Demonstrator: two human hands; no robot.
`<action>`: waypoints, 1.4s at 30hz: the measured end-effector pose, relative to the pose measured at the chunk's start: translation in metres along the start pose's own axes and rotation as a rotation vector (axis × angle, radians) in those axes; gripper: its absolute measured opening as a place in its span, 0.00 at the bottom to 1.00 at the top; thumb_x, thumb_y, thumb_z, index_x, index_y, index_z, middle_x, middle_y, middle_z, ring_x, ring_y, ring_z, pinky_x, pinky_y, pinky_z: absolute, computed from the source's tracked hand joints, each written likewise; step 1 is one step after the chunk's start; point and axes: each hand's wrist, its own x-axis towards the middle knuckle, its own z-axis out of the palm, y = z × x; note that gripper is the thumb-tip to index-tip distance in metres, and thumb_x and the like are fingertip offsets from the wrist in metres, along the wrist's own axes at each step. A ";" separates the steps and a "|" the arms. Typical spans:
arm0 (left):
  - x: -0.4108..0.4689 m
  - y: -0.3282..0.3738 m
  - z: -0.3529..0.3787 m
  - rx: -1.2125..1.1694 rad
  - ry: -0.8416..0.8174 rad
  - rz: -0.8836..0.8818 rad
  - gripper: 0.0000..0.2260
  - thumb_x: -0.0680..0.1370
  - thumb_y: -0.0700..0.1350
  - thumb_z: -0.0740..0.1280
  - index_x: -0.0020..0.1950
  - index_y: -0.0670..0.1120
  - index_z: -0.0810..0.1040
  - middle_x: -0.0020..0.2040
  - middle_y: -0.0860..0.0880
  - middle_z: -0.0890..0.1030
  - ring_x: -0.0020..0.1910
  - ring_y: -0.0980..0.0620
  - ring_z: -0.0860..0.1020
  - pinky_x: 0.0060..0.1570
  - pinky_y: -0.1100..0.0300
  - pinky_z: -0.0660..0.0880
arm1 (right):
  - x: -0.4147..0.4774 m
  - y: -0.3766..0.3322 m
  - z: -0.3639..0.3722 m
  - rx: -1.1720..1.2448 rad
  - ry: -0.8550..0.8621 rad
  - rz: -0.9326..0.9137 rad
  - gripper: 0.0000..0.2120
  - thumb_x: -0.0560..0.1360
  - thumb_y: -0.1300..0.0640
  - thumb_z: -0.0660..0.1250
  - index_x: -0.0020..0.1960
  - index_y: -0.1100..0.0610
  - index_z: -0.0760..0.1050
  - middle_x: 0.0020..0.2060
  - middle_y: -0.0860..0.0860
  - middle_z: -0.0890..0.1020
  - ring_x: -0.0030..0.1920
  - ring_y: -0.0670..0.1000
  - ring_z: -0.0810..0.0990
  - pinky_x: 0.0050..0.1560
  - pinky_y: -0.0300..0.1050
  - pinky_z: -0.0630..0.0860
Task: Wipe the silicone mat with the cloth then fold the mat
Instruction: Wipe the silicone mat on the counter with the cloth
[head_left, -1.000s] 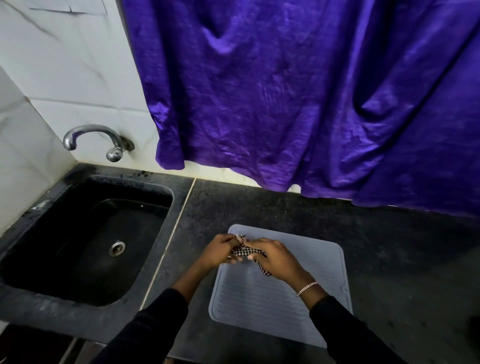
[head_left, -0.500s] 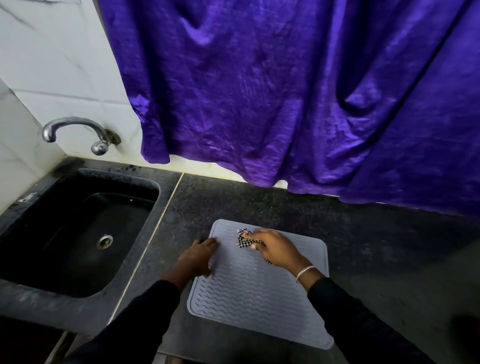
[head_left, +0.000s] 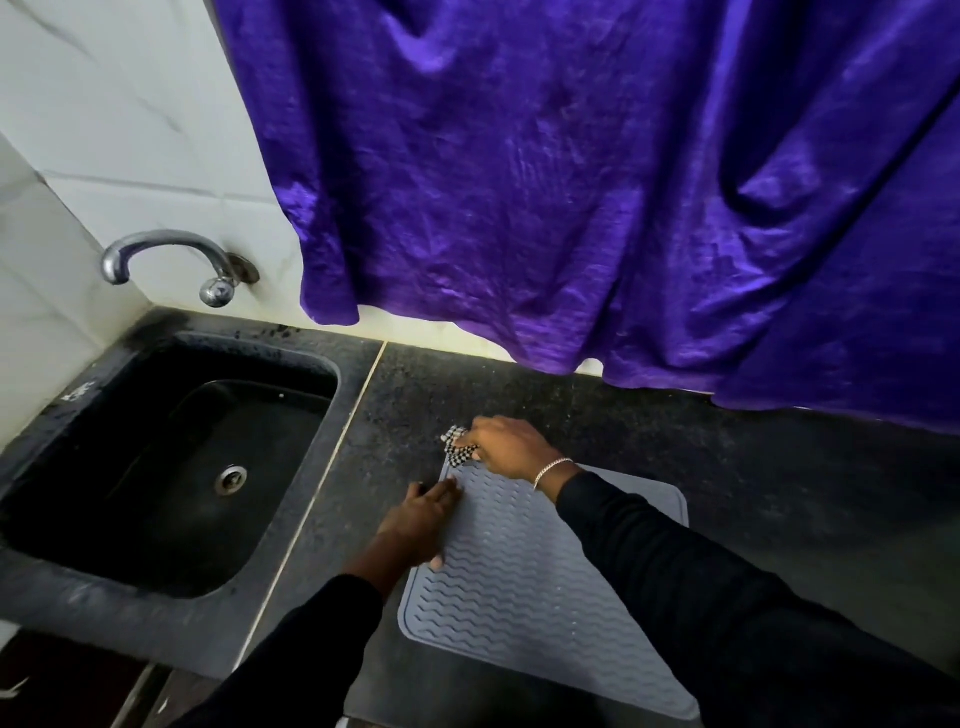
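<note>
A grey silicone mat (head_left: 524, 587) with wavy ridges lies flat on the dark countertop. My right hand (head_left: 506, 447) is closed on a small black-and-white checked cloth (head_left: 457, 447) and presses it at the mat's far left corner. My left hand (head_left: 421, 519) rests flat, fingers spread, on the mat's left edge. My right forearm crosses over the mat and hides part of its right side.
A black sink (head_left: 171, 478) with a metal drain sits left of the mat, under a chrome tap (head_left: 171, 260). A purple curtain (head_left: 597, 182) hangs over the wall behind the dark countertop (head_left: 779, 493). White tiles cover the left wall.
My hands have separated: the left let go of the cloth and went flat on the mat's left edge. The right carried the cloth up to the far left corner.
</note>
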 end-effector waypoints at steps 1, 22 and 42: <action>0.000 0.000 0.001 -0.002 0.008 0.004 0.36 0.80 0.44 0.65 0.83 0.48 0.48 0.83 0.50 0.49 0.79 0.37 0.55 0.76 0.44 0.62 | 0.002 -0.002 0.004 -0.036 -0.021 -0.007 0.23 0.80 0.60 0.65 0.73 0.44 0.73 0.61 0.54 0.77 0.61 0.58 0.78 0.60 0.54 0.77; -0.002 -0.003 0.002 -0.050 -0.009 -0.015 0.44 0.76 0.43 0.72 0.83 0.52 0.47 0.83 0.53 0.49 0.76 0.38 0.56 0.67 0.42 0.73 | 0.007 0.009 0.003 -0.032 -0.123 0.138 0.19 0.78 0.56 0.67 0.69 0.53 0.76 0.65 0.55 0.80 0.65 0.59 0.80 0.65 0.53 0.76; 0.004 -0.001 0.007 -0.017 0.018 -0.015 0.43 0.74 0.44 0.73 0.82 0.49 0.50 0.82 0.50 0.50 0.76 0.38 0.58 0.72 0.43 0.68 | -0.022 0.025 0.012 -0.061 -0.099 0.156 0.19 0.77 0.56 0.67 0.67 0.54 0.77 0.64 0.55 0.80 0.65 0.60 0.79 0.64 0.53 0.77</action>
